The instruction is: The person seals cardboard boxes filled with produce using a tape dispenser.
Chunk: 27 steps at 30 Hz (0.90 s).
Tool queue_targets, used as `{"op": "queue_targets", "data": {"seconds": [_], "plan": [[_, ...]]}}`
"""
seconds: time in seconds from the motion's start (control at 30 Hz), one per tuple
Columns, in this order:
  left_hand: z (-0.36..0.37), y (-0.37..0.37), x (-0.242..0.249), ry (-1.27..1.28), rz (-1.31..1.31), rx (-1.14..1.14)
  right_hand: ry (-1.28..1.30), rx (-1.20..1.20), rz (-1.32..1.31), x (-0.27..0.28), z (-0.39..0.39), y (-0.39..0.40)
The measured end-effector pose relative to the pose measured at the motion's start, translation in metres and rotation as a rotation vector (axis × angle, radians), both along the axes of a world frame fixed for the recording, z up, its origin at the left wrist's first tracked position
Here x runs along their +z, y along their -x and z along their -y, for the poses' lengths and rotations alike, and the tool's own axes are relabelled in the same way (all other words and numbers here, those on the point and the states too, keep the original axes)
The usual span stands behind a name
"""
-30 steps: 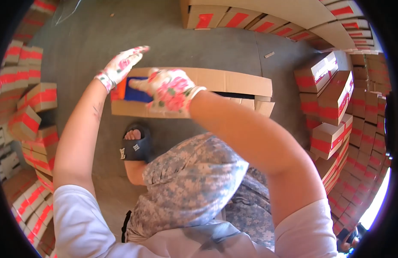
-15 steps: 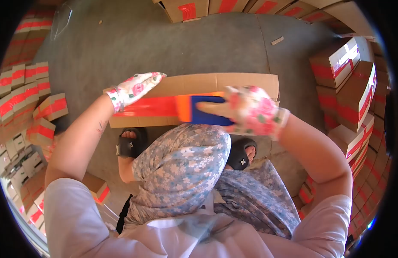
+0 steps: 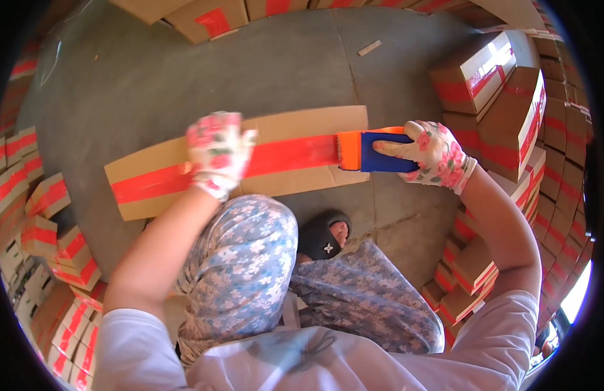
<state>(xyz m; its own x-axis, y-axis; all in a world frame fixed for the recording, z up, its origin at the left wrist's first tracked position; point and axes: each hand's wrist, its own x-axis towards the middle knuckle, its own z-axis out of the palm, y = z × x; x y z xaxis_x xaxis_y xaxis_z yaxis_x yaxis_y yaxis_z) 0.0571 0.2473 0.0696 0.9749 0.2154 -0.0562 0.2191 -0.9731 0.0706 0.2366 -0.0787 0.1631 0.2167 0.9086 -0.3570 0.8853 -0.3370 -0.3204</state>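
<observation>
My right hand (image 3: 439,156), in a floral glove, is closed around a blue and orange tape dispenser (image 3: 380,151) at the right end of a long cardboard box (image 3: 295,124). Its index finger lies along the blue side. A strip of red tape (image 3: 292,155) runs from the dispenser's orange edge leftward along the box to its left end. My left hand (image 3: 218,153), gloved alike, is over the tape left of the middle, thumb apart from the fingers. Those fingers bend down and blur, and I see nothing held in them. The box lies across the floor before my knees.
Red-taped cartons (image 3: 471,85) are stacked along the right. More cartons (image 3: 47,195) stand at the left, and a row of boxes (image 3: 214,19) lines the far side. A small flat scrap (image 3: 369,47) lies on the concrete floor (image 3: 276,72).
My left hand has gone from the box's left end onto the tape, its fingers now bent. The dispenser has reached the box's right end, drawing out more tape. The view has shifted right.
</observation>
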Motion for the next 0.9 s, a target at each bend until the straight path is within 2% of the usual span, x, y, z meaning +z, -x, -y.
{"op": "queue_targets", "data": {"seconds": [0.07,0.13,0.27,0.33,0.4,0.47,0.5,0.53,0.6,0.63,0.67,0.7,0.73,0.8,0.87,0.9], "plan": [[0.046,-0.034,-0.006,0.087,0.027,-0.143,-0.082,0.02,-0.031,-0.005,0.004,-0.002],[0.061,-0.046,-0.008,0.141,0.041,-0.169,-0.048,-0.007,-0.023,-0.009,0.02,-0.006],[0.068,-0.048,-0.009,0.167,0.023,-0.19,-0.033,-0.065,0.017,-0.034,0.079,-0.03],[0.067,-0.045,-0.014,0.183,0.02,-0.243,0.058,-0.086,0.077,-0.052,0.103,-0.036],[0.075,-0.048,-0.013,0.194,0.025,-0.303,0.132,-0.088,0.052,-0.065,0.09,-0.034],[0.092,-0.057,-0.007,0.158,0.039,-0.528,0.1,-0.057,-0.068,-0.082,0.058,-0.029],[0.102,-0.063,-0.005,0.127,-0.068,-0.601,0.095,-0.074,-0.059,-0.081,0.044,-0.031],[0.11,-0.073,-0.005,0.193,-0.008,-0.688,0.149,-0.061,-0.08,-0.075,0.031,-0.036],[0.126,-0.087,0.002,0.143,-0.095,-0.875,0.188,-0.07,-0.091,-0.075,0.007,-0.035],[0.132,-0.099,0.003,0.116,-0.243,-1.049,0.269,-0.108,-0.11,-0.079,-0.001,-0.032],[0.143,-0.11,0.009,0.095,-0.232,-1.074,0.343,-0.153,-0.126,-0.081,-0.008,-0.031],[0.157,-0.12,0.015,0.053,-0.471,-1.061,0.409,-0.303,-0.147,-0.073,-0.018,-0.028],[0.173,-0.124,0.02,0.014,-0.721,-1.027,0.394,-0.322,-0.148,-0.063,-0.005,-0.019],[0.197,-0.128,0.007,-0.029,-0.772,-1.036,-0.079,-0.665,0.042,-0.039,0.032,0.006],[0.204,-0.129,0.01,-0.075,-0.805,-1.035,-0.119,-0.926,0.068,-0.001,0.058,0.042],[0.202,-0.131,0.016,-0.12,-0.71,-1.244,-0.21,-1.116,-0.083,0.01,0.069,0.063]]}}
